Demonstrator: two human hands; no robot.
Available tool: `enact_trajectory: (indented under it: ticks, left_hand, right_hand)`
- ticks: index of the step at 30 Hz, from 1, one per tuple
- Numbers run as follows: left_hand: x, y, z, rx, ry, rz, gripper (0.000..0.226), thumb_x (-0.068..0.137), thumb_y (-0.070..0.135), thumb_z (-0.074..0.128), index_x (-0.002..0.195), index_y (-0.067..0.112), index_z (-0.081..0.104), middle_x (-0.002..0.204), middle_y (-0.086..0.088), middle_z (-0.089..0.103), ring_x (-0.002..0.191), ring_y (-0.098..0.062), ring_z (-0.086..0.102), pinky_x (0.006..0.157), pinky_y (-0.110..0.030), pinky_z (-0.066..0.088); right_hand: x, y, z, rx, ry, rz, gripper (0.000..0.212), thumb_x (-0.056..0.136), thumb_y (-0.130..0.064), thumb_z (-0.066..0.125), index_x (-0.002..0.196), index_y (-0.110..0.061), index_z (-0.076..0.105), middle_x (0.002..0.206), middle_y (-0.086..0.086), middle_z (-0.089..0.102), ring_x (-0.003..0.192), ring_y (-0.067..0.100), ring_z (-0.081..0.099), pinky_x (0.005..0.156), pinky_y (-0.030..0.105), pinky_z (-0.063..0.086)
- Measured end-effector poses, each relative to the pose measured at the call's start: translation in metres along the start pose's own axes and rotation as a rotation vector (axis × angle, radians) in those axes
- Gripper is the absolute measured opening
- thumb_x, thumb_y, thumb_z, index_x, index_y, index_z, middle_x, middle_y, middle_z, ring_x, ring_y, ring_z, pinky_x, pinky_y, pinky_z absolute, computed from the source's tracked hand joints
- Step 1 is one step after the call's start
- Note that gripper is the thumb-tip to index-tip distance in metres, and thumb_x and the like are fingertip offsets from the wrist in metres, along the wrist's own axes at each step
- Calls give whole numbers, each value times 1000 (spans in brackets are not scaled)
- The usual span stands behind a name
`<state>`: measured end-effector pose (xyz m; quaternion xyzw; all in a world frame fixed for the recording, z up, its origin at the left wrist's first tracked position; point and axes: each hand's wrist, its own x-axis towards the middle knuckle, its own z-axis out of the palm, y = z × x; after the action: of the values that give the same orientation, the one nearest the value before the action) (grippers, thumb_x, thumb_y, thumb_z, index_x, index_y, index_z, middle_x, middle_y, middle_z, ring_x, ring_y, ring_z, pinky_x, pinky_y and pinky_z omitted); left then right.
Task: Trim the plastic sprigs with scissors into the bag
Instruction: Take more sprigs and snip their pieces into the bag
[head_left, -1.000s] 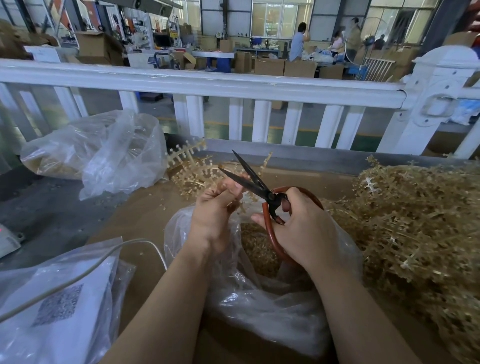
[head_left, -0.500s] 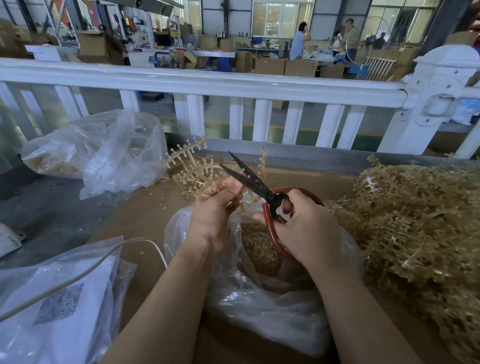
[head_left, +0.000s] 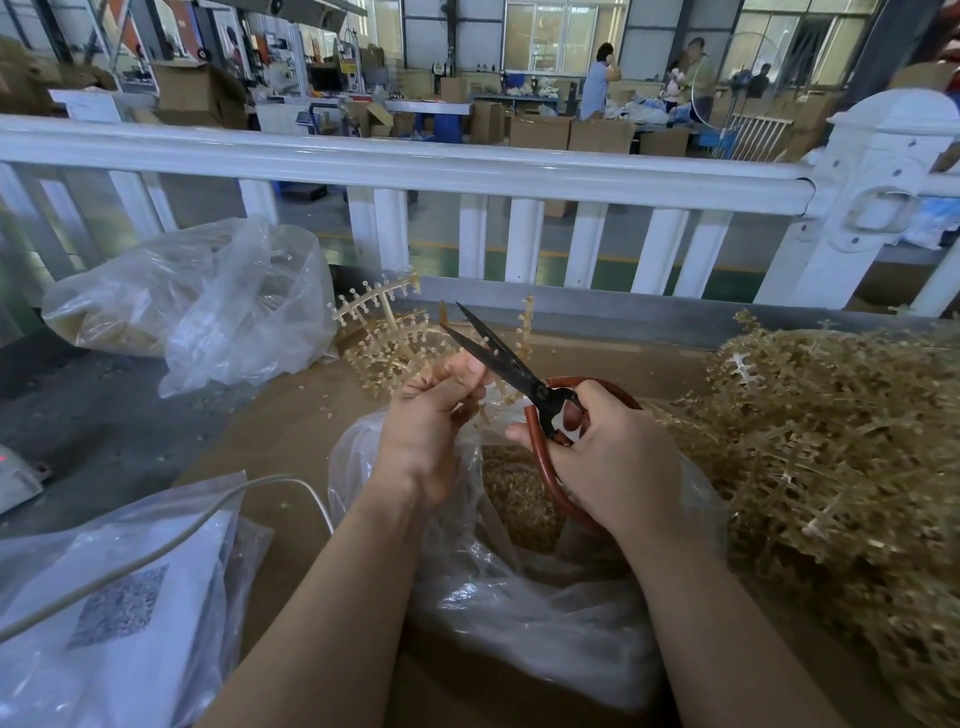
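Risk: left hand (head_left: 431, 415) pinches the sprig (head_left: 384, 332) close under the open scissors (head_left: 498, 358) gripped by the right hand (head_left: 613, 457); fingers may be nicked, trimmings may miss the bag (head_left: 519, 587).

The table (head_left: 291, 436) is covered with brown board, apparently cardboard. An open clear bag (head_left: 519, 597), a sprig heap (head_left: 831, 457) and two further bags (head_left: 197, 306) are carried.

Left hand (head_left: 426, 415) pinches sprig (head_left: 384, 332); right hand (head_left: 608, 457) grips scissors (head_left: 498, 353)
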<state>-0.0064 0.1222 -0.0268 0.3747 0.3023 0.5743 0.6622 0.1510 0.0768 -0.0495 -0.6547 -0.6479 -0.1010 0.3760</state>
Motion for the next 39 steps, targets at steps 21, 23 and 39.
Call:
enact_trajectory:
  ticks: [21,23,39]
  left_hand:
    - [1,-1,3,80,-22,144,20,87,-5,59,78,13,56,72,-2,58,58,-5,56,59,-17,48]
    - [1,-1,4,60,-25,143,21,87,-5,59,77,13,56,71,-1,58,58,-6,57,58,-17,49]
    - [2,-2,2,21,56,117,18,92,4,59,81,19,60,69,6,62,62,-7,54,68,-26,41]
  right_hand:
    - [0,5,1,-29,6,6,73,75,-89,36,83,-22,65,81,-12,72,60,1,49,53,10,36]
    - [0,5,2,-20,1,9,74,74,-89,36,83,-22,65,82,-11,73,60,2,50,54,12,38]
    - [-1,1,-1,8,-13,0,72,74,-87,40,87,-21,66,82,-9,73,64,6,58,54,13,38]
